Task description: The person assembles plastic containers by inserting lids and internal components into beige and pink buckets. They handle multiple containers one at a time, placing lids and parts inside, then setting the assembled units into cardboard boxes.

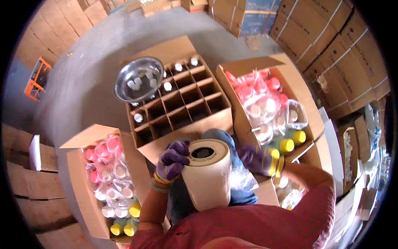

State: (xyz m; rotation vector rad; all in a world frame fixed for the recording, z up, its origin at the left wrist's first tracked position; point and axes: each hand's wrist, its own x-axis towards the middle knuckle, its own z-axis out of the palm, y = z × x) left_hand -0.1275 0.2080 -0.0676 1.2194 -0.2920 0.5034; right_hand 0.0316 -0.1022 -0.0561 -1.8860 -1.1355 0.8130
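Note:
A big cream-white roll (pixel 207 178) with a hollow core stands upright between my knees. My left hand (pixel 172 161), in a purple glove with a yellow cuff, is closed against the roll's upper left rim. To the right of the roll is my right hand (pixel 257 159), gloved the same way; motion blurs its fingers, so I cannot tell what they hold. Crumpled clear plastic (pixel 243 179) lies over my right thigh, just below that hand. Close beyond the hand, yellow-capped bottles (pixel 286 145) stand in the right-hand carton (pixel 313 124).
Ahead, a divided carton (pixel 186 128) holds several white-capped bottles, with a metal bowl (pixel 139 79) of small white pieces resting on its left corner. At left, another carton (pixel 78 186) contains bottles with pink, white and yellow caps. Stacked boxes (pixel 331 58) line the right side.

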